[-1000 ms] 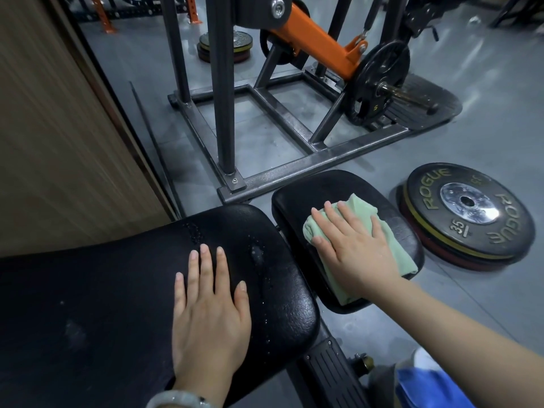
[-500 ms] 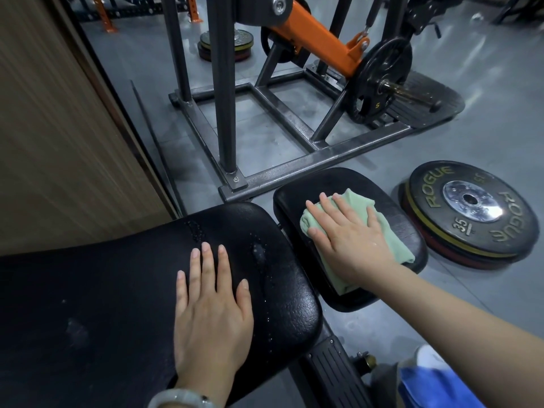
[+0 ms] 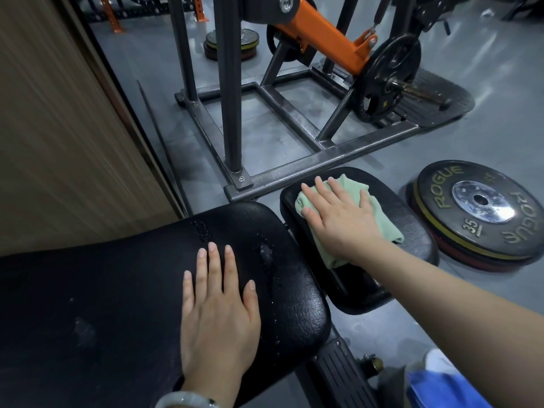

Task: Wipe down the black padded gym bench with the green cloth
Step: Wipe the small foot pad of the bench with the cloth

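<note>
Black padding fills the near left of my view: the large pad of the gym bench [image 3: 123, 290], its textured vinyl beaded with water droplets [image 3: 266, 254] near its right end. My left hand [image 3: 219, 313] lies flat on that pad, palm down, fingers straight and slightly spread, holding nothing; a pale bracelet [image 3: 185, 400] circles the wrist at the near edge of view.

Just to the right, across a narrow gap, sits the smaller bench pad [image 3: 412, 231]. The green cloth [image 3: 379, 214] is spread on it, and my right hand [image 3: 341, 216] presses down on the cloth with straight fingers, palm flat, not curled round it. Cloth shows past my fingertips on the far side and beyond my wrist on the near side.

On the grey floor [image 3: 485, 136] right of the small pad lies a weight plate [image 3: 482, 207] marked ROGUE and 35, resting on another plate. Farther off stands a dark steel machine frame [image 3: 309, 164] with an orange arm [image 3: 323, 39] and a small black plate [image 3: 388, 78] loaded on its peg. A wood-grain panel [image 3: 59, 128] runs along the left. A blue fabric [image 3: 441, 390] shows at the near right corner.
</note>
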